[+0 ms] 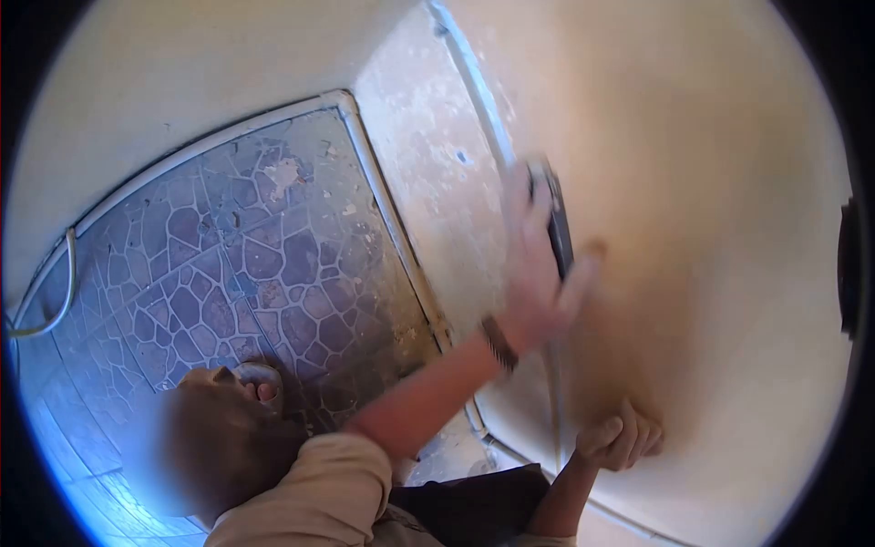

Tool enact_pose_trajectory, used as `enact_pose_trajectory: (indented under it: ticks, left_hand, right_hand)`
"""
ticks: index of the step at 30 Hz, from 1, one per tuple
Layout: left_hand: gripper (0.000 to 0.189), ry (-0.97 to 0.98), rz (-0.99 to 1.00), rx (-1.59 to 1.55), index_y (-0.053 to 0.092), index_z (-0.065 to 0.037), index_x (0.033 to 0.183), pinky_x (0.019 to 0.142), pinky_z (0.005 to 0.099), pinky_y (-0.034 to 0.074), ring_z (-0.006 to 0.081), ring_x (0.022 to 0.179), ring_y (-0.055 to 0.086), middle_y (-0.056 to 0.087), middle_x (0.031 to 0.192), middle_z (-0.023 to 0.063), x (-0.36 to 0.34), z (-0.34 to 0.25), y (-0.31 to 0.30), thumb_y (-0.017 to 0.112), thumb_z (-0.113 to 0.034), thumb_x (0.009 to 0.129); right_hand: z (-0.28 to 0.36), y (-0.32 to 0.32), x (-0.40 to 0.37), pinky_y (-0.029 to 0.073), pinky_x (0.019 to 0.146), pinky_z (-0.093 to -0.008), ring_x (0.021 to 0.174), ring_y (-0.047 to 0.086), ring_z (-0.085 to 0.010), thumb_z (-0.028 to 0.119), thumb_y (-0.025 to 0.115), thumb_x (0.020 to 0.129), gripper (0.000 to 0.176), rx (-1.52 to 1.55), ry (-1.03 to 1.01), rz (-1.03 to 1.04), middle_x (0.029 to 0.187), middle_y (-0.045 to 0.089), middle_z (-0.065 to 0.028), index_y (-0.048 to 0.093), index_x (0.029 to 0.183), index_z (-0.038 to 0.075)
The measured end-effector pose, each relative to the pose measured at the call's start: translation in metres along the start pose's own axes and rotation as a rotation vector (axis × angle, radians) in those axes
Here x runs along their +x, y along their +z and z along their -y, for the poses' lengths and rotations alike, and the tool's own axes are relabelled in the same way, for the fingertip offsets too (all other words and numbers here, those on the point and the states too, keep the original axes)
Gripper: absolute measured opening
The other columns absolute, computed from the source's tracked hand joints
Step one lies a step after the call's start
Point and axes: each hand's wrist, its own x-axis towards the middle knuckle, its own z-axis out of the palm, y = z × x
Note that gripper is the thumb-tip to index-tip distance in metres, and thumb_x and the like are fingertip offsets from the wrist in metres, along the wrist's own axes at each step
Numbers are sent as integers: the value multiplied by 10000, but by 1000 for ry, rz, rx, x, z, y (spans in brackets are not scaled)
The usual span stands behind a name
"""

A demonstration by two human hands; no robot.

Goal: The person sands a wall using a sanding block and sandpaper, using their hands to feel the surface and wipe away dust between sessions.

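Note:
My left hand (533, 273), slightly blurred and with a dark band on the wrist, reaches up against the beige wall (720, 182). It is closed around a long, narrow dark tool (560, 228) with a greyish upper end, seen nearly edge-on. The tool lies close to the wall, by the lower end of a pale blue strip (474, 77); its exact kind does not show. Lower right, my right hand (622, 438) is curled into a loose fist near the wall, with nothing visible in it.
Below lies a floor of purple-grey stone-pattern tiles (264, 246), edged by a pale pipe-like trim (392, 201). A pale hose (68, 283) bends at the far left. A foot in a shoe (262, 387) and a blurred rounded dark shape (210, 447) show at lower left.

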Motion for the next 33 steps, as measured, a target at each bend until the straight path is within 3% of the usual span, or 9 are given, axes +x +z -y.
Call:
enact_pose_trajectory:
  ticks: [2,5,11,17,23,26,32,33]
  left_hand:
    - [722,40,-94,0,239,105,1400,1150,506,133,498,1393,189,189,1483,367,37,23,4,591,-284,904]
    - [689,3,-34,-72,222,83,1415,1153,461,145,404,1405,212,171,1516,295,61,34,-6,594,-200,908]
    - [661,15,-57,141,251,90,1405,1136,443,191,395,1365,253,248,1459,285,68,21,-8,575,-229,925]
    - [622,-29,-121,155,291,92,1368,1103,442,236,377,1285,327,351,1331,269,69,21,-3,574,-248,931]
    - [502,-84,-227,89,366,57,1259,995,376,354,262,1096,452,421,1191,191,80,31,2,619,-212,919]
    - [422,-183,-284,-136,394,25,1175,917,332,394,212,1007,478,452,1112,152,85,32,4,649,-172,902]
    - [333,-200,-314,19,436,16,1074,847,339,416,212,956,486,483,993,128,105,34,0,660,-144,887]
    - [305,-131,-373,97,467,25,1061,839,342,419,224,940,493,488,983,134,106,34,0,655,-139,886]
  right_hand:
    - [1,-3,0,360,795,-378,670,532,-214,263,493,915,318,6,8,55,691,621,-26,692,794,46]
    - [0,-4,-2,346,799,-368,675,526,-192,277,516,893,292,11,7,62,682,623,4,700,780,80]
    - [2,-2,-1,339,792,-361,673,525,-177,273,531,872,284,33,29,44,651,617,21,705,733,97]
    - [1,-3,0,332,793,-362,678,526,-178,264,541,858,259,62,23,48,666,623,22,705,733,107]
    - [0,-4,0,331,793,-365,685,526,-180,260,549,855,246,66,7,69,665,618,23,704,736,112]
    - [1,-3,-1,332,793,-367,685,526,-180,260,550,858,246,55,4,69,663,618,22,704,737,110]
    - [1,-4,-1,346,801,-364,687,533,-184,192,555,831,194,42,-24,80,696,625,7,707,772,86]
    - [1,-4,-1,347,797,-364,686,533,-185,190,554,829,193,37,-25,80,695,624,6,707,772,85]
